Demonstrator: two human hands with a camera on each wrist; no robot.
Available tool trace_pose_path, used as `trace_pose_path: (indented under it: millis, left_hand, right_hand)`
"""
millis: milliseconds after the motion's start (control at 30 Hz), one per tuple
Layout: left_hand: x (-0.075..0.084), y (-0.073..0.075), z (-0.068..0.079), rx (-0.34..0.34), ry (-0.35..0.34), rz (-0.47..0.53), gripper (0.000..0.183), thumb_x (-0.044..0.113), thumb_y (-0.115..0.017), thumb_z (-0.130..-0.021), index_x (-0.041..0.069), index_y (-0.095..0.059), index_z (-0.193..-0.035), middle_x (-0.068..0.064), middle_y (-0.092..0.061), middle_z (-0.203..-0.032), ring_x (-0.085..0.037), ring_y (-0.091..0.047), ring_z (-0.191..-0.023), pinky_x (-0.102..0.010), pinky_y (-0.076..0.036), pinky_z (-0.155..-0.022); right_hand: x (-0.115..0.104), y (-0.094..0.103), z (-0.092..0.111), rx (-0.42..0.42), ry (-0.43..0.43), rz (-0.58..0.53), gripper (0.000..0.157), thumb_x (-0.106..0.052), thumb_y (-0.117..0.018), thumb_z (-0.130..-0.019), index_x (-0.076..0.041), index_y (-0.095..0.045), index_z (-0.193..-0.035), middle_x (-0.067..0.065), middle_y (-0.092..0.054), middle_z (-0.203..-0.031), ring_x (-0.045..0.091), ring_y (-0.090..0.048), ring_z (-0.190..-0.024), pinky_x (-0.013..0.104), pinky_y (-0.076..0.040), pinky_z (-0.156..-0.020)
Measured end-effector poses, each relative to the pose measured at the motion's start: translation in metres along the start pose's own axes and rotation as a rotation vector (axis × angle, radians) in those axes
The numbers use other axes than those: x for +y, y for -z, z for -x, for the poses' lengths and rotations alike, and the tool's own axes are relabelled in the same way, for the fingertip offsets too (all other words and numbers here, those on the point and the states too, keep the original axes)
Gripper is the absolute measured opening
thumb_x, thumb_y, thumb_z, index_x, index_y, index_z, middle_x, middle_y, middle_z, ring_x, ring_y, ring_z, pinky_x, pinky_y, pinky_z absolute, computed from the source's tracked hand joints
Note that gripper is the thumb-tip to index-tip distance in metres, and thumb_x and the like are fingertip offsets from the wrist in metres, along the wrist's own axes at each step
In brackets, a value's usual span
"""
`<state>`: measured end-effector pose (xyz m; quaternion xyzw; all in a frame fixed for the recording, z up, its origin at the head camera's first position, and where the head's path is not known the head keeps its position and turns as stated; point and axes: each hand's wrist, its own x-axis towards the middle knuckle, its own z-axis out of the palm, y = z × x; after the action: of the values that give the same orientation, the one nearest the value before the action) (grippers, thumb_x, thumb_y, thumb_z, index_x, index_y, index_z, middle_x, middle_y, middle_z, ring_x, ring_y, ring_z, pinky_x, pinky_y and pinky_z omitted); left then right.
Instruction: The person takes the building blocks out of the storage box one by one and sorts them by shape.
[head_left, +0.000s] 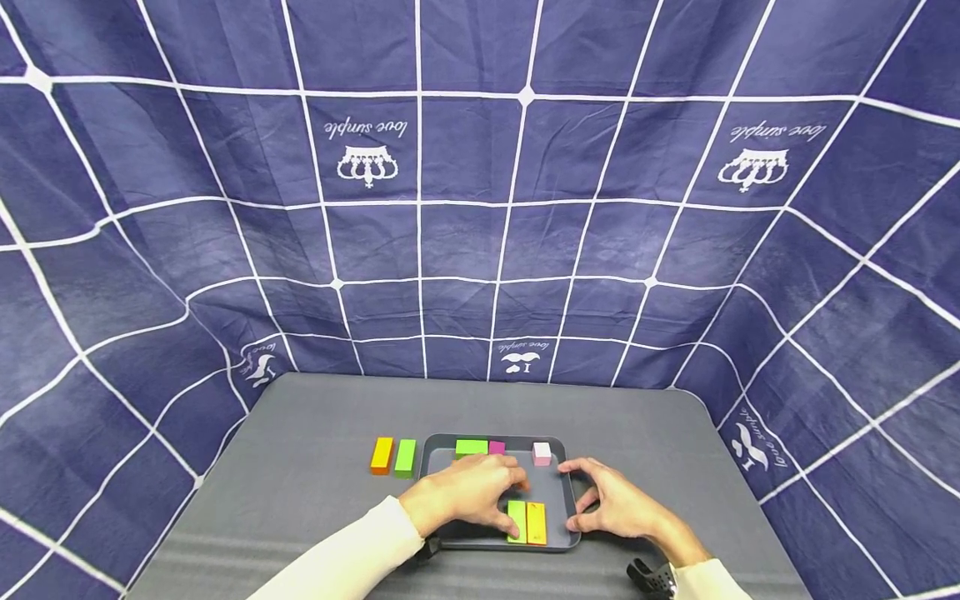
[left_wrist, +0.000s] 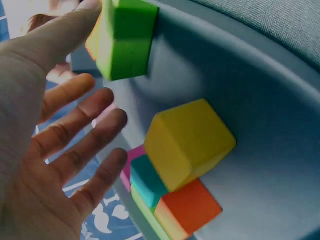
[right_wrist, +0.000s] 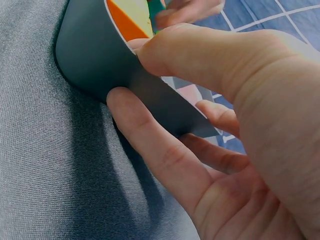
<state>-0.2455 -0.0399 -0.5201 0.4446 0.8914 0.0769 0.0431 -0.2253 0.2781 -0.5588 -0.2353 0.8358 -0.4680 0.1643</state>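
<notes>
A shallow grey tray (head_left: 495, 547) lies on the table. My left hand (head_left: 468, 487) reaches over it, fingers spread apart, with the thumb touching a green block (left_wrist: 129, 42) near the front wall. Against that block stands a yellow block with orange sides (head_left: 536, 523). Below the left fingers, in the left wrist view, a yellow block (left_wrist: 190, 142), a teal block (left_wrist: 147, 180) and an orange block (left_wrist: 189, 207) sit close together. My right hand (head_left: 622, 500) holds the tray's right side, thumb at the rim and a finger along the outer wall.
A pink block (head_left: 542, 454) sits in the tray's far right corner. Along the far wall are another green block (head_left: 472, 447) and a magenta block (head_left: 497, 447). Left of the tray, an orange-yellow block (head_left: 382, 456) and a green block (head_left: 405, 458) rest on the table.
</notes>
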Motion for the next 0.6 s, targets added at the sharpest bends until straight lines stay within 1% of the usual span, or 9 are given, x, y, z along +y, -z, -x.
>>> trace_pose_path:
  millis: [133,267,367,467,600]
  left_hand:
    - [0.0018,-0.0063,-0.0067,-0.015,0.021,0.003,0.060,0.060,-0.105,-0.080,0.029,-0.081,-0.126,0.017,-0.078,-0.121,0.007,-0.068,-0.101,-0.017,-0.060,-0.091]
    - [-0.0006,-0.0088,-0.0091,-0.008,0.013,0.028,0.055,0.055,-0.106,-0.080,0.028,-0.083,-0.122,0.015,-0.080,-0.118,0.006,-0.065,-0.094,-0.016,-0.059,-0.087]
    - [-0.0037,-0.0090,-0.0095,0.000,0.003,0.037,0.051,0.052,-0.104,-0.083,0.028,-0.084,-0.124,0.015,-0.080,-0.119,0.006,-0.067,-0.098,-0.016,-0.059,-0.091]
    - [-0.0062,-0.0081,-0.0088,0.002,0.012,0.066,0.049,0.048,-0.102,-0.086,0.028,-0.085,-0.127,0.014,-0.080,-0.121,0.005,-0.070,-0.104,-0.017,-0.061,-0.096]
    - [-0.0068,-0.0074,-0.0072,-0.001,0.036,0.114,0.053,0.049,-0.103,-0.087,0.028,-0.084,-0.132,0.014,-0.080,-0.124,0.003,-0.073,-0.109,-0.019,-0.062,-0.099]
  right_hand:
    - [0.0010,-0.0008,0.0015,0.006,0.006,0.005,0.084,-0.014,-0.099,-0.090,0.000,-0.056,-0.161,0.036,-0.053,-0.163,0.007,-0.082,-0.094,0.024,-0.064,-0.079]
    - [0.0017,-0.0017,0.0022,0.005,0.006,0.000,0.084,-0.015,-0.099,-0.091,-0.001,-0.056,-0.161,0.036,-0.053,-0.163,0.007,-0.082,-0.094,0.024,-0.064,-0.079]
    - [0.0032,-0.0018,0.0026,0.007,0.005,-0.015,0.084,-0.014,-0.099,-0.091,-0.001,-0.056,-0.161,0.036,-0.052,-0.163,0.007,-0.082,-0.094,0.024,-0.064,-0.078]
    - [0.0049,-0.0017,0.0023,0.007,0.002,-0.027,0.084,-0.014,-0.099,-0.091,-0.002,-0.055,-0.162,0.037,-0.050,-0.164,0.008,-0.082,-0.095,0.025,-0.065,-0.079]
    - [0.0069,-0.0011,0.0020,0.006,-0.007,-0.046,0.084,-0.014,-0.098,-0.092,-0.003,-0.055,-0.163,0.037,-0.049,-0.165,0.009,-0.082,-0.096,0.025,-0.065,-0.079]
